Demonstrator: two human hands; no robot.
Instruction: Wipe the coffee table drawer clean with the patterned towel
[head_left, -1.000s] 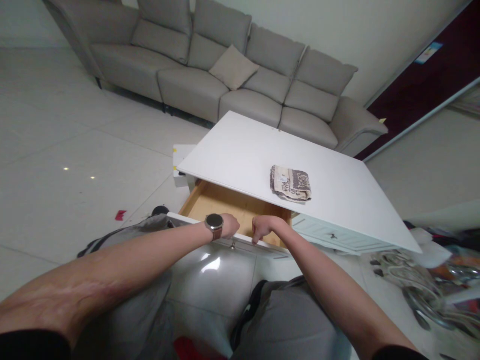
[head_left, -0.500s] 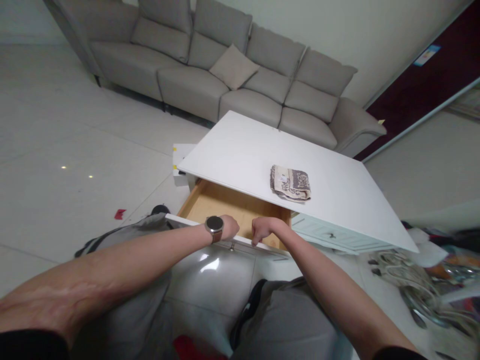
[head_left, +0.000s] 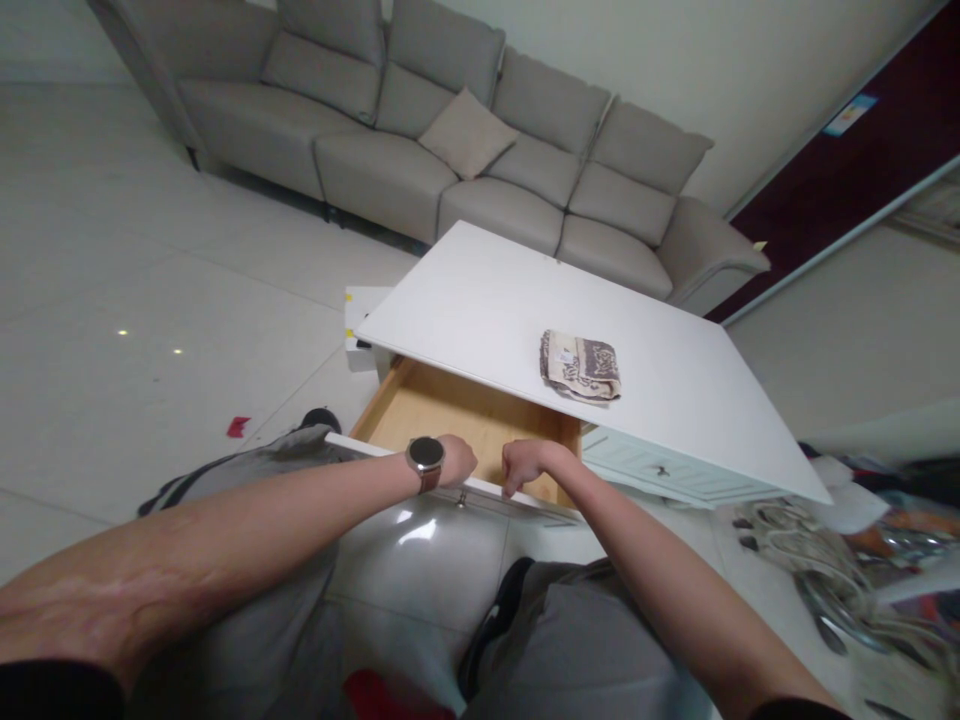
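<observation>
A wooden drawer [head_left: 450,408] stands pulled out from the near side of a white table [head_left: 637,340]. My left hand [head_left: 456,461], below a watch, is closed at the top edge of the drawer's white front. Close to its right, my right hand [head_left: 523,465] has its fingers curled over the same front panel. Both hands appear to grip that panel; the fingertips of the left are hidden. A small knob [head_left: 461,499] shows on the front below them. On the tabletop lies a folded brown and cream patterned cloth [head_left: 580,367].
Behind the table is a grey sofa [head_left: 390,170] with a cushion [head_left: 469,134]. A white box [head_left: 362,358] sits by the table's left end. Cables [head_left: 802,570] and clutter lie on the floor at right. My legs flank the drawer.
The drawer front has come very slightly nearer to me, with both hands still on it. Otherwise the view has only shifted a little.
</observation>
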